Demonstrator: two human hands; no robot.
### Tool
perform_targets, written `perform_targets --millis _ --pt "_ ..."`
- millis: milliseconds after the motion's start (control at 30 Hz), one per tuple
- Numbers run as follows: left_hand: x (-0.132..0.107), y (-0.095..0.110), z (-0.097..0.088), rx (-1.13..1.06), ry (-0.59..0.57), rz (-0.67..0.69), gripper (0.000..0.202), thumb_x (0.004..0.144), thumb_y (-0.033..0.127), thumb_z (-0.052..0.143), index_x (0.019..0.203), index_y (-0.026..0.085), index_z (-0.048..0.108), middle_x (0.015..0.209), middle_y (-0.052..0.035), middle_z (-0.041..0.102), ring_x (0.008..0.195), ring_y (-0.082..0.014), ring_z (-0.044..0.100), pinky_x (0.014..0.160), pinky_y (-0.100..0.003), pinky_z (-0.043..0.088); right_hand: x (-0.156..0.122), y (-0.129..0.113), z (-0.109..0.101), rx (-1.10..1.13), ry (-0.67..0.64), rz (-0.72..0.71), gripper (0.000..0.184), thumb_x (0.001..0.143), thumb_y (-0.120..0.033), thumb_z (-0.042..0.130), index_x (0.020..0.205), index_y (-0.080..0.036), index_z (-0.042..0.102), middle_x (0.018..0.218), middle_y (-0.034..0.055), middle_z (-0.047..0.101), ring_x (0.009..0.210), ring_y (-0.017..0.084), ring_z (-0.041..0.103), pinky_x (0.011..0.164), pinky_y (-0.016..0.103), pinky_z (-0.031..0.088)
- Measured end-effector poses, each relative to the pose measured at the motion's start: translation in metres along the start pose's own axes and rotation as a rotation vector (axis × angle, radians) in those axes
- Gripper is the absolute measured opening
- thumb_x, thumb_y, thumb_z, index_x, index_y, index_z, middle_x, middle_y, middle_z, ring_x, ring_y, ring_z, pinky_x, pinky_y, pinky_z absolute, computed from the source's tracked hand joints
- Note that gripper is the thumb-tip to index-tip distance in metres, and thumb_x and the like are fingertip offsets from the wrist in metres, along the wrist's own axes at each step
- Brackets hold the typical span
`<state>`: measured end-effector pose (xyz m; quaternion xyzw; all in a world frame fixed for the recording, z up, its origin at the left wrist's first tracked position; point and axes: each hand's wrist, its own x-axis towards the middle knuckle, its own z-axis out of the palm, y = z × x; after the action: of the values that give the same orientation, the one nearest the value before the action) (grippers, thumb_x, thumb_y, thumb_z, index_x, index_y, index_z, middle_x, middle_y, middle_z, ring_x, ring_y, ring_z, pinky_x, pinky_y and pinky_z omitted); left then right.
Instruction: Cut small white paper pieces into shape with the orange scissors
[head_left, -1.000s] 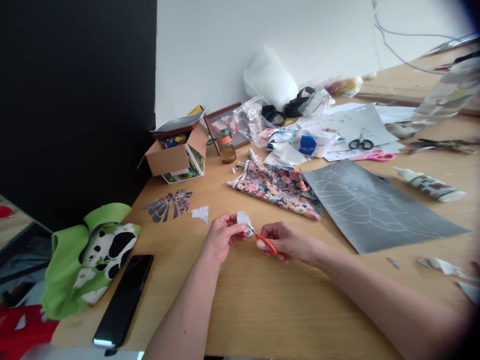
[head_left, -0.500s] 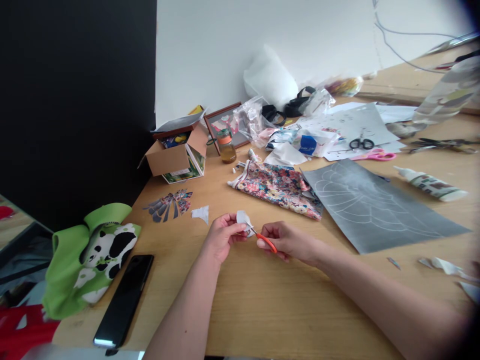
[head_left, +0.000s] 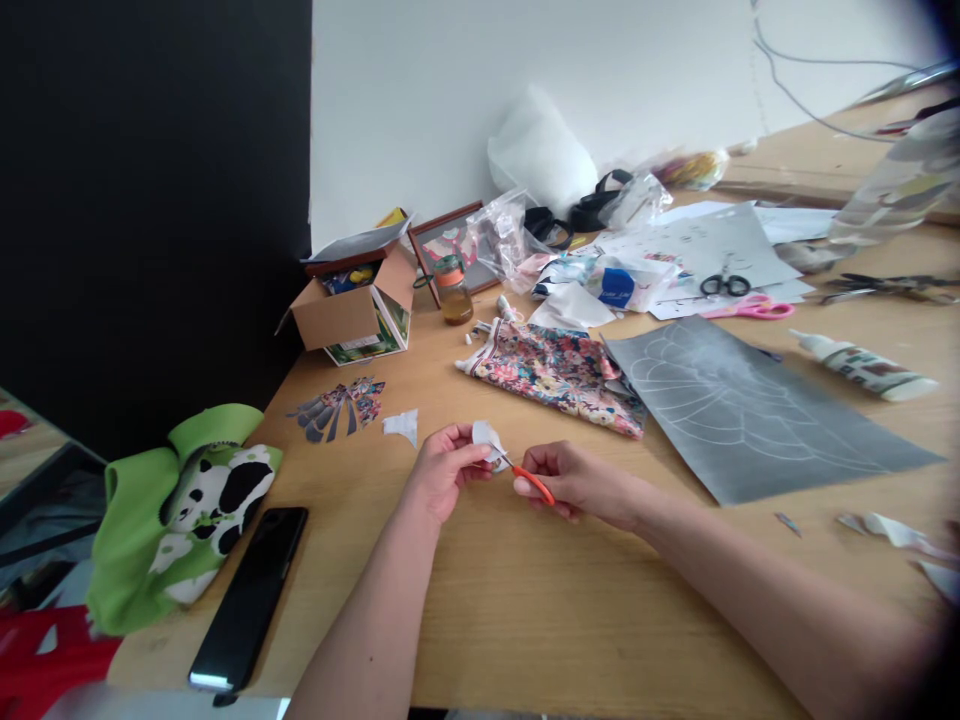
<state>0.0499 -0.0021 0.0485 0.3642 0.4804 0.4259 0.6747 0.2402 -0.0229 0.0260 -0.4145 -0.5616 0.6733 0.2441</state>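
Observation:
My left hand [head_left: 442, 474] pinches a small white scrap of paper or cloth [head_left: 486, 438] above the wooden table [head_left: 525, 600]. My right hand [head_left: 574, 480] is closed round small orange-handled scissors [head_left: 529, 480], whose blades reach into the scrap. Just behind lies a folded floral cloth [head_left: 555, 372], with a grey sheet with drawn lines [head_left: 750, 410] to its right. A small white scrap [head_left: 401, 425] and a fan of cut patterned pieces [head_left: 337, 407] lie to the left of my hands.
A black phone [head_left: 247, 600] and a green panda-print pouch [head_left: 180, 505] lie near left. An open cardboard box [head_left: 352, 310], a small jar [head_left: 452, 292], plastic bags, papers, black scissors [head_left: 724, 285], pink scissors [head_left: 754, 310] and a glue bottle [head_left: 862, 365] crowd the back and right.

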Motion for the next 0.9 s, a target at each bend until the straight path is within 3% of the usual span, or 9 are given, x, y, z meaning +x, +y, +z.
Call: perform_targets --millis 567,900 --pt "0.0000 -0.0019 0.0004 0.024 -0.010 -0.015 0.040 0.048 0.019 0.083 0.082 0.011 0.064 0.068 -0.0037 0.068 0.051 -0.0096 0.058 0.051 -0.021 0.048 0.0005 0.0036 -0.0021 -0.007 -0.019 0.002 0.047 0.071 -0.058 0.073 0.075 -0.017 0.052 0.065 -0.0022 0.056 0.047 0.007 0.045 0.041 0.019 0.037" --pt "0.0012 -0.0034 -0.0002 0.023 -0.009 -0.015 0.040 0.048 0.019 0.084 0.082 0.011 0.064 0.067 -0.0029 0.068 0.051 -0.0091 0.058 0.051 -0.020 0.047 0.0002 0.0016 0.0002 -0.017 0.001 0.006 0.050 0.069 -0.061 0.074 0.072 -0.018 0.049 0.059 -0.0055 0.048 0.044 0.006 0.041 0.039 0.019 0.034"
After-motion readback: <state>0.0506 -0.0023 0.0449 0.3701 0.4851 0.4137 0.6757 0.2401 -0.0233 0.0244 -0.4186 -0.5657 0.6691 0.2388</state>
